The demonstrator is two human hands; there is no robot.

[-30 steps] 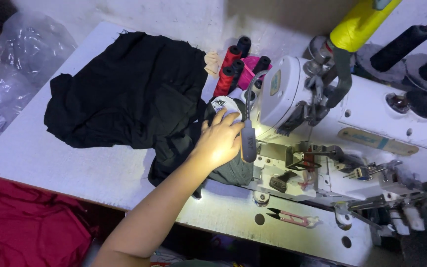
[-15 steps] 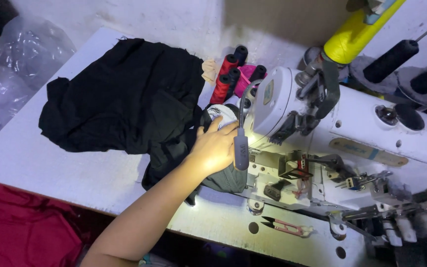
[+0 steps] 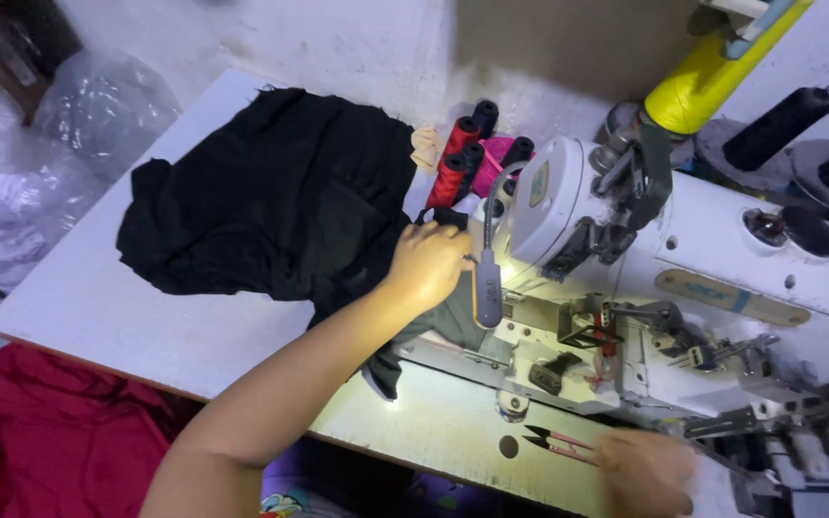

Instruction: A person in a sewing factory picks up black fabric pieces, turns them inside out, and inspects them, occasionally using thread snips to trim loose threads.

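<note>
A white worktop (image 3: 98, 307) carries a white industrial sewing machine (image 3: 722, 288) on its right half and a crumpled black garment (image 3: 271, 201) to the left. The garment's long axis runs from the worktop's far left corner toward the machine's needle area, its narrow end tucked under the left hand (image 3: 429, 264). That hand presses down on the cloth beside the grey lamp head (image 3: 487, 288), fingers curled on it. Red and black thread spools (image 3: 462, 158) stand behind. The right hand (image 3: 650, 470), absent half a second ago, now shows blurred at the near edge beside the thread snips (image 3: 554, 441); its grip cannot be told.
</note>
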